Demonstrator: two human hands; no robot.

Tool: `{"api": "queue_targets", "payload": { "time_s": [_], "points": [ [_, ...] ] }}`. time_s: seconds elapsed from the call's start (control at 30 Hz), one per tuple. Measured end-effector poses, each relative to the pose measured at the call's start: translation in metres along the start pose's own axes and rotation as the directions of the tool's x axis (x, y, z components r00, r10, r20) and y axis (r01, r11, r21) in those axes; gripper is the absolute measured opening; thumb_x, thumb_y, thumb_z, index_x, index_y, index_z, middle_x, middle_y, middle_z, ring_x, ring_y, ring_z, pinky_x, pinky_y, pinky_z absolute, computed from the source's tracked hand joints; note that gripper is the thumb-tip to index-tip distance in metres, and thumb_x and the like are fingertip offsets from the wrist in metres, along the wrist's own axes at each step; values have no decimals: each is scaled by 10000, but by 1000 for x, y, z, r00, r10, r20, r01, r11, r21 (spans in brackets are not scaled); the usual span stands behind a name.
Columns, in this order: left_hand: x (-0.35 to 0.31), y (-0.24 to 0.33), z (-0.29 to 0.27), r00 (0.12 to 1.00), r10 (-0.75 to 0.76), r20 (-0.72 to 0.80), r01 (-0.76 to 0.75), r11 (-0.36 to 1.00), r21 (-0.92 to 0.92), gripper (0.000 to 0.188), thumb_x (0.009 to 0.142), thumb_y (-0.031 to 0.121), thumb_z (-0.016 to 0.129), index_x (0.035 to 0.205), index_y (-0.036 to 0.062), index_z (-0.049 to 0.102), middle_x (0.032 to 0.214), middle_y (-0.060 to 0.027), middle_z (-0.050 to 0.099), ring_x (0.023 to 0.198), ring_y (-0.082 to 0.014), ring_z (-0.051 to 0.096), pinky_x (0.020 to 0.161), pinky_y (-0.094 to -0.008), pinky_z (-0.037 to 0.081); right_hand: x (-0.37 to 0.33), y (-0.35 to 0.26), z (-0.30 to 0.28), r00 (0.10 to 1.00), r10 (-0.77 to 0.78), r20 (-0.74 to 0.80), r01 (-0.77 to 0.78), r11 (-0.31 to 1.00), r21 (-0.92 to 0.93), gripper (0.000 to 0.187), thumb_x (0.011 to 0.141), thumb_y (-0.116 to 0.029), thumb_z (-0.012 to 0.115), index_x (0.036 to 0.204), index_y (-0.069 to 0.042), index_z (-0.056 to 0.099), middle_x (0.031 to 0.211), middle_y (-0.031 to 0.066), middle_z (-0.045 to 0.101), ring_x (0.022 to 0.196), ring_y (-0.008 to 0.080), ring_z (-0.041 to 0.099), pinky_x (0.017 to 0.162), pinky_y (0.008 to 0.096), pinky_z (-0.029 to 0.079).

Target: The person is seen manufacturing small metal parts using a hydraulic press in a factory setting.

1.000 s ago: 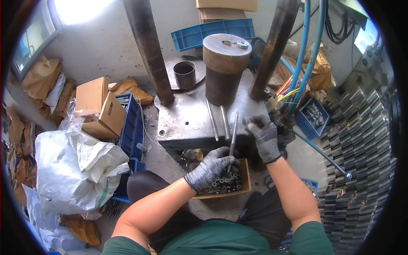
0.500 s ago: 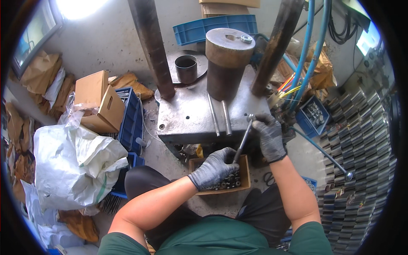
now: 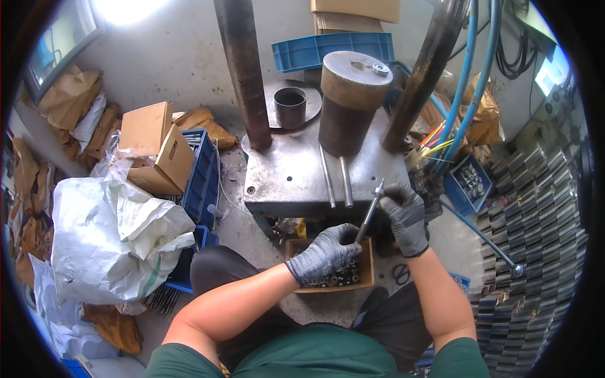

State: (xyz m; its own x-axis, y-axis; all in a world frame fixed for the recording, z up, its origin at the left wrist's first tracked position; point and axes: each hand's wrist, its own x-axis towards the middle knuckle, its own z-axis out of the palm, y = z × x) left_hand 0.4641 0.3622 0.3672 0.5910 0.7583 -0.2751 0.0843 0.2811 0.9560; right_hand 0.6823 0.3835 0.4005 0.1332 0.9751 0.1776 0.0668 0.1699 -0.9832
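Observation:
My left hand point(image 3: 326, 255), in a grey knit glove, is closed around the lower, darker end of a slim metal rod point(image 3: 370, 214). The rod slants up and to the right and narrows to a thin bright tip. At its upper part, the curled fingers of my right hand point(image 3: 405, 217), gloved too, pinch close below the tip; whether a small part sits between them is hidden. Beneath my left hand stands an open cardboard box point(image 3: 368, 271) of small metal nuts or rings. Two loose metal rods point(image 3: 346, 183) lie on the steel press table point(image 3: 271, 173) ahead.
A thick steel cylinder point(image 3: 350, 120) with a ring-shaped part point(image 3: 380, 69) on top stands between two pillars point(image 3: 246, 82). Left are a white sack point(image 3: 113, 239), a carton point(image 3: 151, 151) and blue crates. Right are blue hoses point(image 3: 469, 82), a blue bin point(image 3: 469, 183) and stacked metal pieces point(image 3: 535, 252).
The rod's top showed a wider ring-like end before; now a thin tip shows there. My right fingers have shifted slightly down along the rod. The whole view has shifted a little.

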Motion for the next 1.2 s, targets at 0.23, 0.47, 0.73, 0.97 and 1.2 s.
{"api": "queue_targets", "payload": {
  "time_s": [0.23,0.47,0.73,0.97,1.2],
  "points": [
    [0,-9,-3,991,125,44,-124,992,-33,473,987,177,759,1379,-21,581,1202,-74,685,1111,-127,622,1001,-323,543,-8,-1,-7,985,-152,76,156,987,-43,196,956,47,629,1131,-21,686,1080,55,703,1026,143,670,945,295,539],
    [-1,-12,-3,981,185,66,-186,982,17,467,1003,164,743,1401,-7,568,1235,-69,677,1143,-122,605,1031,-318,523,-12,-31,3,916,298,267,-397,761,514,326,1038,-285,668,1247,-35,662,1045,97,722,1022,202,700,968,373,558],
    [-3,-6,0,970,240,36,-243,959,146,416,997,150,725,1362,-12,610,1206,-74,688,1119,-131,604,1030,-318,508,-18,-28,7,941,264,214,-330,858,394,420,1024,-343,701,1292,-26,637,1005,103,720,955,228,709,912,417,588],
    [-2,-9,0,967,241,76,-247,966,71,416,1011,153,712,1369,-27,600,1190,-76,683,1108,-131,601,1011,-316,517,-22,-29,11,936,279,213,-343,856,386,424,1067,-399,641,1274,-29,644,966,100,714,915,215,702,853,403,591],
    [-3,-9,3,961,255,111,-248,966,-72,428,1021,168,722,1380,-26,592,1198,-57,678,1105,-116,598,995,-306,526,-25,-21,9,975,180,127,-200,965,169,408,1110,-387,568,1285,-26,639,997,103,736,919,197,710,793,357,602]
  ]
}}
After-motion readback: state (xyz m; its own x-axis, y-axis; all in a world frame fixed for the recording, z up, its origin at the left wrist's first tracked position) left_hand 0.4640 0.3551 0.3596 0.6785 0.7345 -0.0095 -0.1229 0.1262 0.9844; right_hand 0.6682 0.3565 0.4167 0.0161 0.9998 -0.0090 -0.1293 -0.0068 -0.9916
